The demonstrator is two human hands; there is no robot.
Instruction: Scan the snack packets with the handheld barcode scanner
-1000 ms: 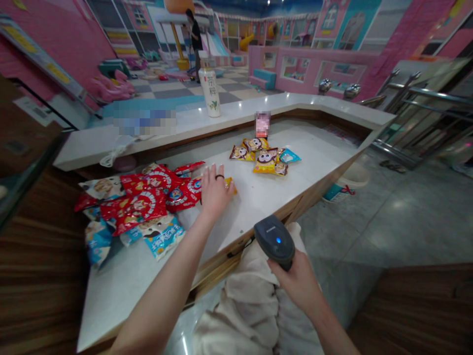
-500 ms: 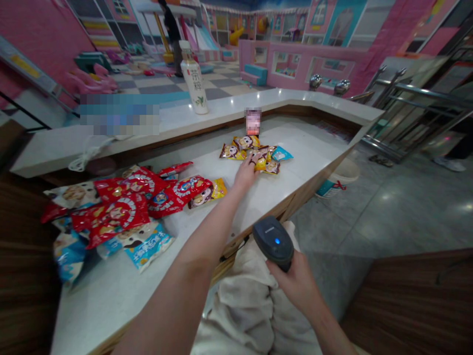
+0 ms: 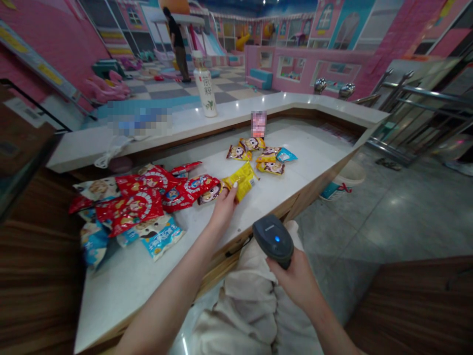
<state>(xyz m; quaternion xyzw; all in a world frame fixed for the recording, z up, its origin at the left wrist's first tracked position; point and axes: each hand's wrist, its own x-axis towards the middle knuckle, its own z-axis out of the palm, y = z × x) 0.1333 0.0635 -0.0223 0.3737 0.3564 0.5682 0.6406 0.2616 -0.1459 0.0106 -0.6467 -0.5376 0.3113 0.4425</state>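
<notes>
My left hand pinches a yellow snack packet just above the white counter, between two groups of packets. Left of it lies a heap of red, white and blue snack packets. Farther off sits a small cluster of yellow and blue packets. My right hand is wrapped round the grip of a dark barcode scanner with a blue light, held off the counter's near edge above cream cloth.
A white drink bottle stands on the raised back ledge. A small pixelated card stands behind the yellow packets. A person stands far back on the checkered play floor. Metal railings and a bucket are to the right.
My left hand reached from the red heap out to the far yellow cluster, then came back toward me holding one yellow packet. The scanner hand stayed where it was.
</notes>
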